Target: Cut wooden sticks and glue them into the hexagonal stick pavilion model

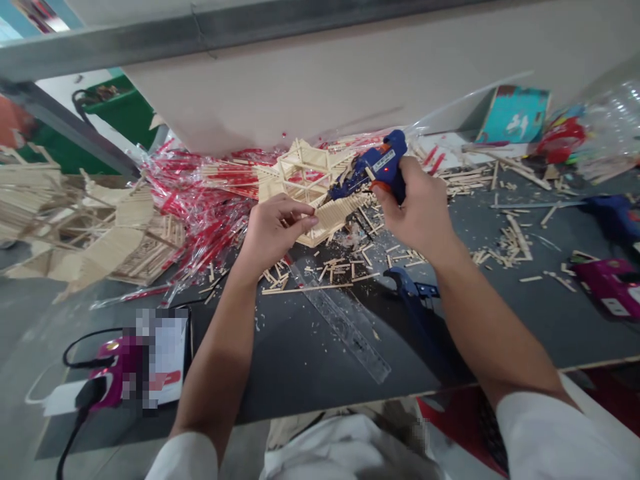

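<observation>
My right hand [417, 200] is wrapped round a blue hot glue gun [383, 163] with an orange trigger. Its nozzle points down and left, close to the fingertips of my left hand [280, 227]. Those fingers are pinched at the front of a pale wooden stick model [325, 223], whose slatted panels surround an open frame of sticks. Whether the pinch holds a small stick or the model's edge is hard to make out. Below lie cut stick pieces [345, 270] and a clear ruler [350, 330].
Red-and-clear plastic wrappers [200, 213] are heaped behind and left. Another stick model [115, 233] stands at the left. A blue-handled cutter-like tool [420, 307] lies under my right forearm. Purple power sockets [117, 367] with cords and a phone [170, 360] sit front left; a second blue glue gun [613, 217] rests right.
</observation>
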`<state>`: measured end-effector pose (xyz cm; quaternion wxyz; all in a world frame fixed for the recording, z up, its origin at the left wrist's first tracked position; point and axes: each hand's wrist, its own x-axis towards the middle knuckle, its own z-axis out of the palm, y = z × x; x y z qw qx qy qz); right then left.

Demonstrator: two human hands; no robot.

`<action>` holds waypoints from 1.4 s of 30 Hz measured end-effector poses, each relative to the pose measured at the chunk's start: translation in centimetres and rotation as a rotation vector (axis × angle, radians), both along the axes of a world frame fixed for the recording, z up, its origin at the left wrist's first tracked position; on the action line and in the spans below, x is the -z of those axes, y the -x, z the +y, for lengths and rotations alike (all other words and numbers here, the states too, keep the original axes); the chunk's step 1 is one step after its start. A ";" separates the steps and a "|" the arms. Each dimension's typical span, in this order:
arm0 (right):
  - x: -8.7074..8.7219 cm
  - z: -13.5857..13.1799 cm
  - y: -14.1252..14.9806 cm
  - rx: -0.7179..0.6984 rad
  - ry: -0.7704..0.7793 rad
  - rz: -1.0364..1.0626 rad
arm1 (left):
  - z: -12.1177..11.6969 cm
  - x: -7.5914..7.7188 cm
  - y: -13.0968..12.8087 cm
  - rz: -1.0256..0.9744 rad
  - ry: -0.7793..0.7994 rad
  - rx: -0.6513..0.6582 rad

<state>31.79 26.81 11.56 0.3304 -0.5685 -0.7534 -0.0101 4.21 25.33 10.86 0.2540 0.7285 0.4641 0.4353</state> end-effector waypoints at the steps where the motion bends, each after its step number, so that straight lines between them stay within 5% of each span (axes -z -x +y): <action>1: 0.0 0.0 0.0 0.003 0.008 0.002 | 0.0 0.0 0.0 -0.007 -0.001 0.003; 42: 0.2 0.2 -0.2 -0.012 -0.033 -0.016 | -0.1 -0.3 0.2 0.045 -0.060 0.040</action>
